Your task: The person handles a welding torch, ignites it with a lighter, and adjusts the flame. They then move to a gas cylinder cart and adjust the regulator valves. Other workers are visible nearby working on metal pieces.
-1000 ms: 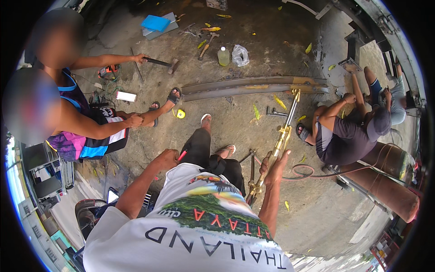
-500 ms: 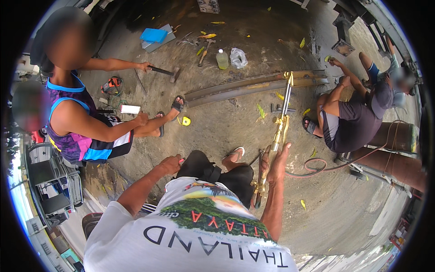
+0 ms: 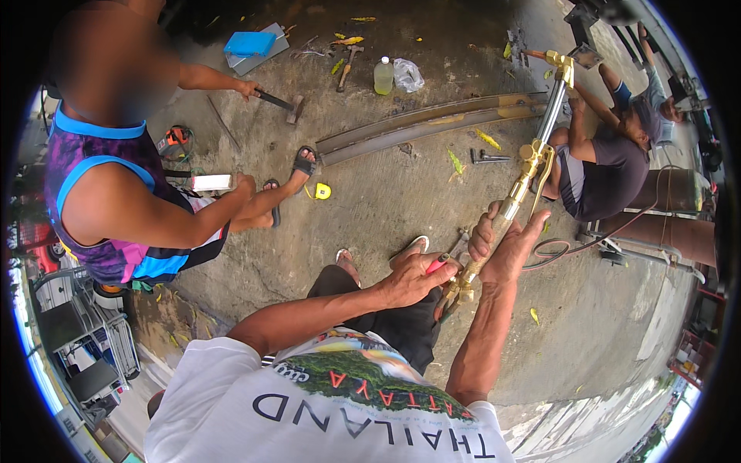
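A long brass cutting torch [image 3: 532,158] slants up and to the right, its bent head beyond the far end of the steel beam. My right hand [image 3: 503,248] is wrapped round its handle, the thumb pointing forward. At the handle's rear end, my left hand [image 3: 413,282] touches or nearly touches the brass valves [image 3: 461,289]. Between its thumb and fingers sticks out a small red lighter-shaped thing [image 3: 438,263]; its exact kind is unclear. Hidden behind my left fingers is part of the valve knobs.
A channel-shaped steel beam [image 3: 401,137] lies ahead. At left, a person holds a hammer [image 3: 282,104]; at right, a crouching person [image 3: 614,154] is close to the torch head. A hose [image 3: 556,248] loops near gas cylinders [image 3: 664,197]. A tape measure [image 3: 323,190] and bottle [image 3: 384,77] are nearby.
My left hand has come right, from beside my knee to the torch's valves, with the red thing. The torch has swung right and its head has moved farther away.
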Demonstrator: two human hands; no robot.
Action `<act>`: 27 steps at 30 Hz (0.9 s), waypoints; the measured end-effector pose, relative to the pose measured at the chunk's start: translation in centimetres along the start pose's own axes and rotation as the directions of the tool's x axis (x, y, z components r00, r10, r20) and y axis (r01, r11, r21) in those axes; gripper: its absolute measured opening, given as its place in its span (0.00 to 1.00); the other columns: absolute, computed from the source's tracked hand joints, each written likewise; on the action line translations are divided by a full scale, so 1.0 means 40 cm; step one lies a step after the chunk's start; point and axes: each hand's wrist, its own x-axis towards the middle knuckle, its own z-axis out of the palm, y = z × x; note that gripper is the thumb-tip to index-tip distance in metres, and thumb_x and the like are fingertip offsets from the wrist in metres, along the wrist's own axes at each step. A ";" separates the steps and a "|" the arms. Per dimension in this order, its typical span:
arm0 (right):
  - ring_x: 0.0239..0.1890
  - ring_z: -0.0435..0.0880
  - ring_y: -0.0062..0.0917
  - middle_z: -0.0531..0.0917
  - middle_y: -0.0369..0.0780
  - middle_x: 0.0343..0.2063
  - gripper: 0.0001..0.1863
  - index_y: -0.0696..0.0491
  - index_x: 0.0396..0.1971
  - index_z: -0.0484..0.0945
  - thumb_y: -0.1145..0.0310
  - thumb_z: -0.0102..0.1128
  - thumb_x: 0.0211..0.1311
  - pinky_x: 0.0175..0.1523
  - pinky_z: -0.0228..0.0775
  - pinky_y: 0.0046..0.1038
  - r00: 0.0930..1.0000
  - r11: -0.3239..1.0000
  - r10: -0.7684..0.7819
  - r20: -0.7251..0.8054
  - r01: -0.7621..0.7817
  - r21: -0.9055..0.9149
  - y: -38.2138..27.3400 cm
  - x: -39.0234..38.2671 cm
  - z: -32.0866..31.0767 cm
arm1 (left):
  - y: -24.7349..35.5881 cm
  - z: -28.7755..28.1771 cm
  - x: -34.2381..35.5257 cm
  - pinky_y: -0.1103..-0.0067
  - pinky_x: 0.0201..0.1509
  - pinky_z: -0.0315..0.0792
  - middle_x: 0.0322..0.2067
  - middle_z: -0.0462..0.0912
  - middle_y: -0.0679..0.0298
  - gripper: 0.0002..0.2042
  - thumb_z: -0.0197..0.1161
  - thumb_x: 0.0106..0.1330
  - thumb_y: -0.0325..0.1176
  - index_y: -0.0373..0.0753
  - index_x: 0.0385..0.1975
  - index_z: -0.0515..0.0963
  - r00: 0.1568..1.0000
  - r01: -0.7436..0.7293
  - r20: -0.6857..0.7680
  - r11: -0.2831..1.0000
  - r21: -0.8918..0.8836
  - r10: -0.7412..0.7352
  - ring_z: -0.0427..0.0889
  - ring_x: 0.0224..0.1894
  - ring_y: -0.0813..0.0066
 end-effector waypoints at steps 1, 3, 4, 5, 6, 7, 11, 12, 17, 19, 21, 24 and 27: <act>0.09 0.62 0.20 0.67 0.35 0.11 0.48 0.53 0.32 0.72 0.18 0.24 0.61 0.14 0.54 0.23 1.000 1.000 0.006 0.008 -0.006 0.016 0.018 -0.007 0.006 | -0.005 -0.007 -0.021 0.73 0.53 0.73 0.37 0.84 0.57 0.17 0.53 0.77 0.43 0.34 0.50 0.78 0.999 -0.039 -0.028 0.999 -0.021 0.038 0.82 0.43 0.70; 0.09 0.62 0.20 0.67 0.35 0.11 0.48 0.53 0.32 0.72 0.18 0.23 0.60 0.14 0.54 0.23 0.999 0.998 0.022 0.029 -0.024 0.060 0.058 -0.011 0.010 | -0.022 -0.017 -0.051 0.70 0.48 0.75 0.28 0.84 0.58 0.17 0.52 0.77 0.46 0.36 0.45 0.78 0.989 -0.120 -0.088 0.991 -0.055 0.115 0.85 0.33 0.64; 0.09 0.62 0.20 0.67 0.35 0.11 0.48 0.53 0.31 0.72 0.18 0.23 0.60 0.14 0.54 0.23 0.999 0.996 0.028 0.041 -0.031 0.083 0.079 -0.008 0.009 | -0.038 -0.027 -0.062 0.72 0.42 0.77 0.29 0.84 0.57 0.16 0.54 0.76 0.43 0.36 0.46 0.78 0.993 -0.092 -0.074 0.995 -0.025 0.090 0.86 0.36 0.65; 0.09 0.62 0.20 0.67 0.35 0.11 0.48 0.53 0.31 0.72 0.17 0.23 0.60 0.14 0.55 0.23 0.999 0.996 0.027 0.039 -0.030 0.080 0.099 -0.004 0.003 | -0.048 -0.033 -0.068 0.72 0.43 0.77 0.30 0.84 0.57 0.15 0.55 0.76 0.42 0.35 0.46 0.78 0.994 -0.090 -0.067 0.995 -0.033 0.087 0.87 0.36 0.65; 0.09 0.62 0.20 0.67 0.35 0.11 0.48 0.52 0.31 0.71 0.17 0.23 0.59 0.14 0.55 0.23 0.999 0.996 0.029 0.041 -0.032 0.083 0.127 0.005 -0.008 | -0.062 -0.040 -0.072 0.72 0.43 0.77 0.31 0.85 0.56 0.15 0.56 0.76 0.41 0.34 0.47 0.78 0.995 -0.083 -0.062 0.996 -0.037 0.081 0.87 0.36 0.65; 0.09 0.62 0.20 0.67 0.35 0.11 0.48 0.52 0.31 0.71 0.17 0.23 0.59 0.14 0.55 0.23 0.999 0.996 0.031 0.042 -0.034 0.085 0.153 0.015 -0.020 | -0.079 -0.048 -0.074 0.71 0.43 0.77 0.32 0.85 0.56 0.14 0.56 0.75 0.40 0.34 0.47 0.78 0.996 -0.077 -0.057 0.996 -0.041 0.075 0.87 0.37 0.65; 0.09 0.62 0.20 0.67 0.34 0.12 0.48 0.52 0.31 0.71 0.17 0.22 0.59 0.14 0.55 0.23 0.994 0.979 0.099 0.056 -0.107 0.172 0.261 0.072 -0.073 | -0.205 -0.064 -0.066 0.71 0.45 0.76 0.38 0.86 0.53 0.13 0.59 0.73 0.36 0.34 0.48 0.80 0.979 -0.171 -0.076 0.970 0.175 0.187 0.86 0.39 0.64; 0.09 0.62 0.20 0.66 0.34 0.12 0.48 0.51 0.31 0.71 0.17 0.21 0.59 0.14 0.55 0.23 0.992 0.976 0.114 0.058 -0.123 0.180 0.292 0.094 -0.098 | -0.239 -0.065 -0.060 0.71 0.46 0.76 0.39 0.87 0.53 0.13 0.60 0.73 0.36 0.34 0.48 0.80 0.988 -0.126 -0.065 0.980 0.155 0.138 0.87 0.40 0.63; 0.09 0.61 0.19 0.66 0.34 0.12 0.49 0.51 0.31 0.71 0.16 0.20 0.58 0.13 0.55 0.23 0.987 0.961 0.145 0.066 -0.157 0.228 0.421 0.205 -0.215 | -0.379 -0.058 -0.003 0.70 0.47 0.77 0.41 0.86 0.52 0.14 0.59 0.73 0.37 0.33 0.51 0.78 0.988 -0.119 -0.081 0.978 0.171 0.134 0.87 0.42 0.60; 0.09 0.61 0.19 0.66 0.33 0.12 0.49 0.51 0.32 0.71 0.16 0.19 0.57 0.13 0.54 0.22 0.989 0.961 0.141 0.053 -0.149 0.232 0.467 0.264 -0.252 | -0.437 -0.068 0.041 0.69 0.47 0.77 0.42 0.86 0.51 0.15 0.59 0.73 0.37 0.33 0.52 0.78 0.993 -0.093 -0.058 0.982 0.167 0.104 0.87 0.43 0.59; 0.09 0.61 0.18 0.66 0.34 0.12 0.49 0.51 0.32 0.70 0.15 0.20 0.57 0.13 0.55 0.22 0.994 0.962 0.091 0.063 -0.104 0.254 0.531 0.314 -0.300 | -0.508 -0.088 0.080 0.68 0.47 0.78 0.42 0.86 0.51 0.16 0.59 0.73 0.38 0.33 0.52 0.77 0.999 -0.044 -0.009 0.977 0.210 0.047 0.87 0.43 0.58; 0.09 0.62 0.18 0.67 0.34 0.13 0.49 0.52 0.33 0.70 0.15 0.22 0.56 0.13 0.55 0.21 0.997 0.957 0.021 0.072 -0.041 0.288 0.636 0.416 -0.349 | -0.650 -0.130 0.152 0.68 0.46 0.78 0.41 0.86 0.51 0.16 0.59 0.74 0.39 0.33 0.52 0.77 0.998 -0.058 -0.027 0.977 0.207 0.065 0.87 0.43 0.57; 0.09 0.63 0.18 0.67 0.35 0.13 0.50 0.52 0.34 0.70 0.15 0.21 0.56 0.13 0.56 0.22 0.999 0.953 -0.050 0.016 0.043 0.301 0.754 0.516 -0.387 | -0.791 -0.206 0.234 0.68 0.45 0.79 0.41 0.85 0.51 0.15 0.59 0.73 0.38 0.34 0.51 0.77 0.992 -0.129 0.039 0.943 0.307 0.123 0.87 0.43 0.55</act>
